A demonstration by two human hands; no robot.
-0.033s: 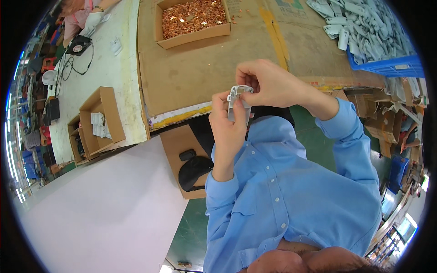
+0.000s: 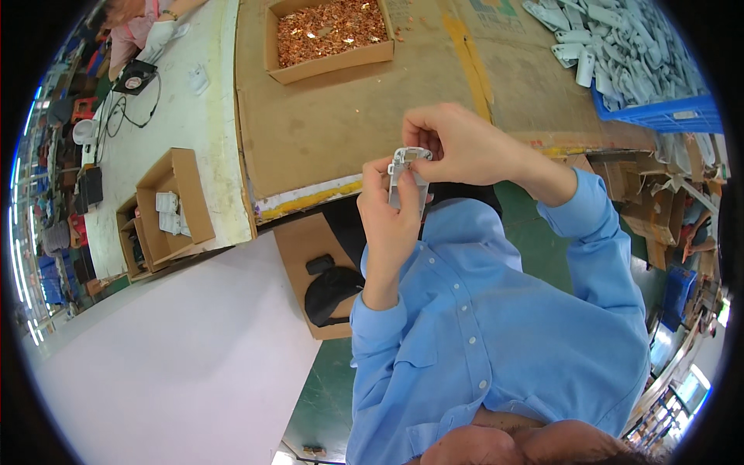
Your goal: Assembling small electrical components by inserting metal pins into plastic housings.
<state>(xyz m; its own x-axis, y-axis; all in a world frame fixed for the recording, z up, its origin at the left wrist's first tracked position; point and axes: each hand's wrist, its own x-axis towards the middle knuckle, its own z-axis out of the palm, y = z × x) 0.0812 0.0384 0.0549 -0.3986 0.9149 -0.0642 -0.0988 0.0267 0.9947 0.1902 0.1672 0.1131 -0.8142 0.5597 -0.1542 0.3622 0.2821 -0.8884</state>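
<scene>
Just past the front edge of the cardboard-covered table, a pale grey plastic casing (image 2: 397,198) is held tilted, its open inner side showing. My left hand (image 2: 387,213) is closed around its lower part, the thumb lying over the inside. At the rounded upper end, my right hand (image 2: 453,147) has thumb and fingers curled together in a pinch, the thumb tip touching the casing. Whatever small thing may be between those fingertips is hidden. Beyond both hands, a cardboard box (image 2: 333,68) holds many small copper-coloured metal pieces (image 2: 329,35).
At the far right, a blue plastic crate (image 2: 659,115) is heaped with grey casings (image 2: 612,46). A cardboard box (image 2: 203,198) with white parts stands on the left table. Below lie a black cap (image 2: 329,293) and cardboard. A co-worker's gloved hand (image 2: 160,32) shows far left.
</scene>
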